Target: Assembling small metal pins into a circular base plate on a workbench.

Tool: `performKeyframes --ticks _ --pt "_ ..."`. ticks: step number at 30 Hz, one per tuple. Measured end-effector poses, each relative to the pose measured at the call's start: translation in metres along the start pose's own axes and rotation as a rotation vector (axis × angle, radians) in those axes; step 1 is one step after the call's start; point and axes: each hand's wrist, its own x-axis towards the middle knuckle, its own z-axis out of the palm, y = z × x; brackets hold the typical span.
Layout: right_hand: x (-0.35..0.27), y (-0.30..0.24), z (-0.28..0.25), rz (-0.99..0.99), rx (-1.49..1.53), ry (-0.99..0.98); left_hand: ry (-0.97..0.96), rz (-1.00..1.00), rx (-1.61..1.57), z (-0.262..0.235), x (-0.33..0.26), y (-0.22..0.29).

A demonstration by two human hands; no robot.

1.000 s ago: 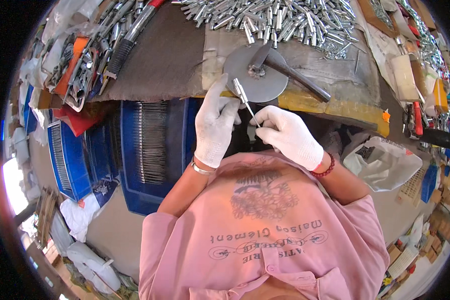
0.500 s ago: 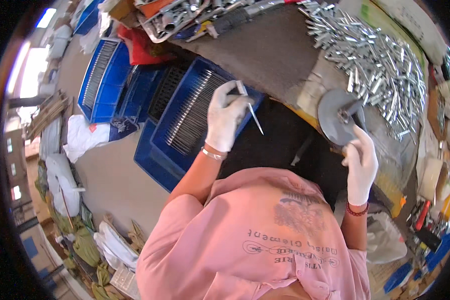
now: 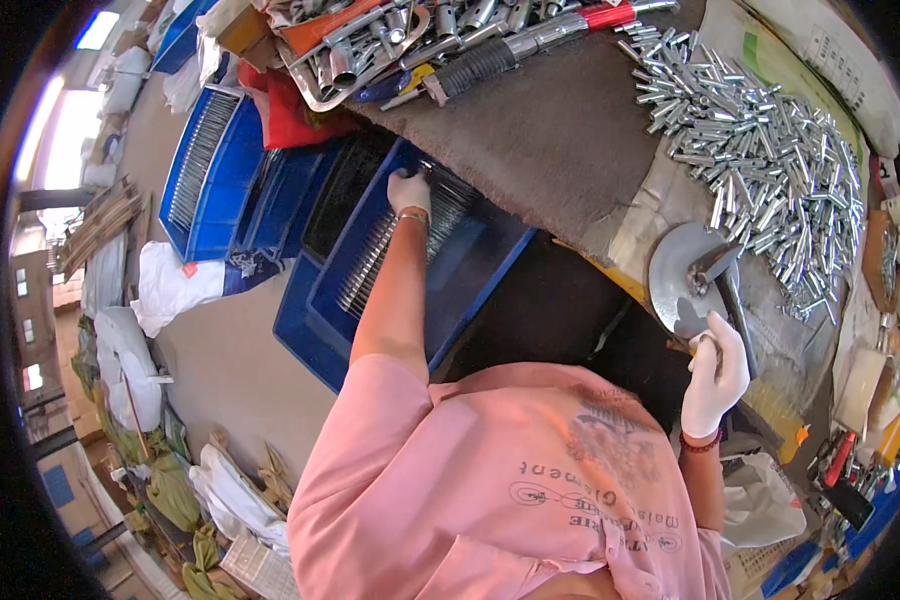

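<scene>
My left hand (image 3: 408,193), in a white glove, reaches into the upper end of a blue bin (image 3: 480,318) at centre left. Its fingers point away and are mostly hidden, so what they hold does not show. Beneath and beside it lie rows of thin metal rods (image 3: 366,268), stacked side by side in the bin. My right hand (image 3: 718,376), also gloved, is raised at the bench edge with its fingers curled in toward the thumb. Anything between those fingertips is too small to make out. Just beyond it is a round grey metal disc (image 3: 673,262) with a short upright piece on it.
A large heap of shiny metal tubes (image 3: 770,170) covers the bench at upper right. At the top sit a tray of sockets and metal parts (image 3: 342,62) and a tool with a red handle (image 3: 608,16). Another blue bin of rods (image 3: 198,170) stands farther left, beside a red bag (image 3: 285,112).
My left hand has moved left and away into the bin; the pointed rod with a tube-like end that it held is out of sight. My right hand has drawn slightly down, near the disc.
</scene>
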Motion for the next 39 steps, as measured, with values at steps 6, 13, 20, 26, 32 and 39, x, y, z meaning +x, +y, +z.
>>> performKeyframes --ticks 6,13,20,26,32,39 --pt "-0.002 0.005 -0.001 -0.054 -0.038 0.024 0.053 0.116 0.129 0.035 -0.027 0.018" --pt "0.015 -0.015 0.007 -0.298 -0.061 0.010 0.266 0.276 -0.281 -0.103 -0.037 0.115" --pt "0.013 -0.009 0.001 -0.302 0.004 0.068 -0.432 1.234 -0.312 -0.149 -0.225 0.389" --pt "0.008 -0.010 -0.007 -0.375 0.046 -0.016 -0.668 1.748 -0.080 -0.056 -0.275 0.424" --pt "0.006 -0.008 -0.077 -0.265 -0.174 0.164 -0.787 1.706 0.077 -0.059 -0.274 0.437" --pt "0.093 0.056 -0.170 0.373 -0.778 0.334 -0.837 1.439 -0.136 -0.112 -0.296 0.424"
